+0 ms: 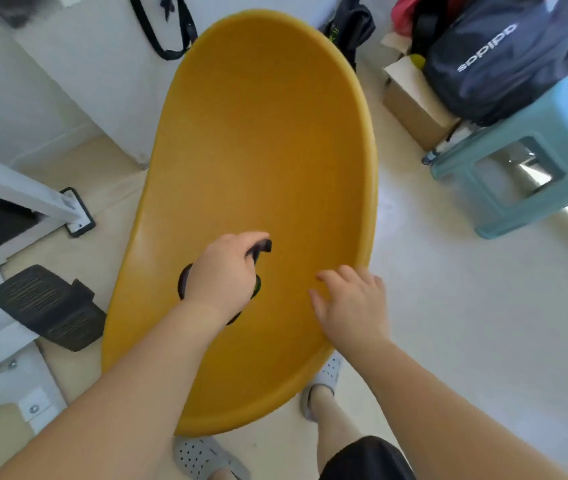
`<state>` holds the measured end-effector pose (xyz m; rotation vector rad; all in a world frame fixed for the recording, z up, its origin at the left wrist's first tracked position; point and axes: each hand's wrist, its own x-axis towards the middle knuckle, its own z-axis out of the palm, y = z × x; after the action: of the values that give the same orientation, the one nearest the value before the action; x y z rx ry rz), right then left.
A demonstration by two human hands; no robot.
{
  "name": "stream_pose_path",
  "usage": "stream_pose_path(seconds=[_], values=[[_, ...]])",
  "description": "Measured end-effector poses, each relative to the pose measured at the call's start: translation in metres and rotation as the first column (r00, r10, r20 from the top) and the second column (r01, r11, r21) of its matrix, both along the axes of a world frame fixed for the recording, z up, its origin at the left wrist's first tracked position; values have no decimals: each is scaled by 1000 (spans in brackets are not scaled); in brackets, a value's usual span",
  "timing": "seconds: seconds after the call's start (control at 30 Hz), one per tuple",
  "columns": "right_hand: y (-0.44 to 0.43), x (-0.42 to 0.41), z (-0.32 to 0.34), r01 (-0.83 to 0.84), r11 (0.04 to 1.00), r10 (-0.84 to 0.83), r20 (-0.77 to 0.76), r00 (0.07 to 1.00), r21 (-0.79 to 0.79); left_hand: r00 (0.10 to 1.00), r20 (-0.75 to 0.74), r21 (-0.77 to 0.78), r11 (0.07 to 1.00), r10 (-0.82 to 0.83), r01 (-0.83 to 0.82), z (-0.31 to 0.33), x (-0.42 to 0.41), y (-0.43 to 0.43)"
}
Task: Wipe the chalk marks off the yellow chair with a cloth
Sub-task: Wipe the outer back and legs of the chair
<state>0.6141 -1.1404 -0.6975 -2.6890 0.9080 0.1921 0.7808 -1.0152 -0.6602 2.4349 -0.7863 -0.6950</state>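
Observation:
The yellow chair [261, 140] fills the middle of the view, its smooth shell tilted toward me. I see no chalk marks on the visible surface. My left hand [221, 271] grips a dark cloth [261, 247] bunched against the lower part of the shell; dark edges of it show around the hand. My right hand [353, 303] rests on the shell near its right rim with fingers spread and relaxed, holding nothing.
A light blue plastic stool [532, 168] stands at the right. Behind it are a dark bag [497, 57] and a cardboard box [410, 98]. A white frame with a black pedal [50, 306] sits at the left. My feet in grey sandals [206, 459] stand below the chair.

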Motion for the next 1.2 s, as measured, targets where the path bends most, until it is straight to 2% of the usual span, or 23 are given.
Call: stream_pose_path(seconds=[0.03,0.07,0.13,0.2,0.27,0.37,0.43,0.53,0.63,0.73,0.87,1.07,1.13,1.2], values=[[-18,4,2,160,987,-159,32,987,-22,998,20,26,998,-65,65,-4,3,-17],[-34,9,4,289,957,-288,-14,957,21,992,37,66,991,-121,118,-8,6,-35],[-56,22,1,443,883,-425,-137,895,153,968,98,132,968,-229,215,-13,13,-71],[-64,29,-12,452,859,-422,-166,891,240,923,187,178,936,-337,305,-17,19,-104],[-61,28,-24,421,869,-413,-91,906,261,861,265,182,899,-435,398,-22,25,-135],[-55,26,-34,391,869,-403,-24,915,304,722,364,139,801,-588,582,-33,30,-169],[-56,28,-39,361,877,-382,5,924,319,607,359,201,693,-710,692,-42,34,-184],[-55,29,-40,361,880,-380,-1,925,309,406,324,395,512,-855,763,-51,46,-201],[-48,41,-38,472,850,-463,-97,881,236,334,312,440,446,-890,779,-53,61,-210],[-41,56,-36,595,788,-575,-153,804,159,297,285,462,402,-911,790,-55,68,-215],[-40,59,-39,650,731,-644,-107,758,205,319,283,438,418,-904,796,-63,70,-232],[-56,52,-47,566,816,-573,31,819,118,371,299,408,470,-879,783,-67,64,-262],[-79,49,-50,470,883,-469,81,880,0,414,312,410,515,-855,753,-60,70,-272],[-111,52,-54,303,945,-291,108,951,-125,479,326,413,579,-815,704,-56,81,-281]])
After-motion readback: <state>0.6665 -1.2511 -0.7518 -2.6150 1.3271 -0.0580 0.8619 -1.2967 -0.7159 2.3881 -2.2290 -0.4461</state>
